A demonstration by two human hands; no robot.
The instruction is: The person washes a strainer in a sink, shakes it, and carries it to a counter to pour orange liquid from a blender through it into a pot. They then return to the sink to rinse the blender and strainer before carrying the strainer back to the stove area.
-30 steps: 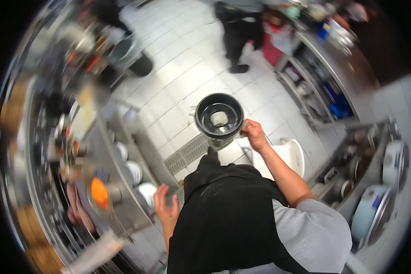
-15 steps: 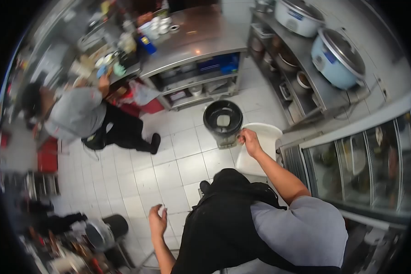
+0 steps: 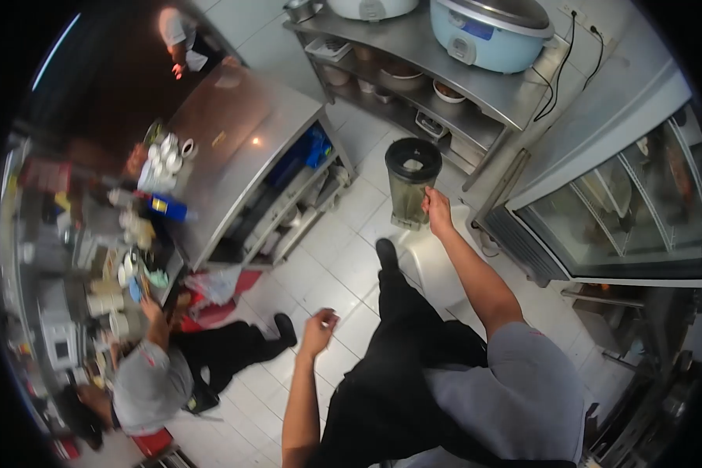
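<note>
Item: blender jar (image 3: 410,187), translucent with a dark rim, upright, a pale lump inside. It is held out over the white floor tiles, far of the body.
Holder: right hand (image 3: 438,210), closed on the jar's right side.
Other: left hand (image 3: 320,321), empty with fingers loosely curled, well apart at near left.
Change: half a second ago the jar showed from above. Now its side shows, close to the steel shelf (image 3: 476,86) bearing a blue rice cooker (image 3: 491,27).
Writing: the cooker's label is too small to read.

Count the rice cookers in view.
2. A light blue rice cooker on the steel shelf unit, beyond the blender jug in the right hand; a white rice cooker beside it, cut by the frame. Others may be hidden.
</note>
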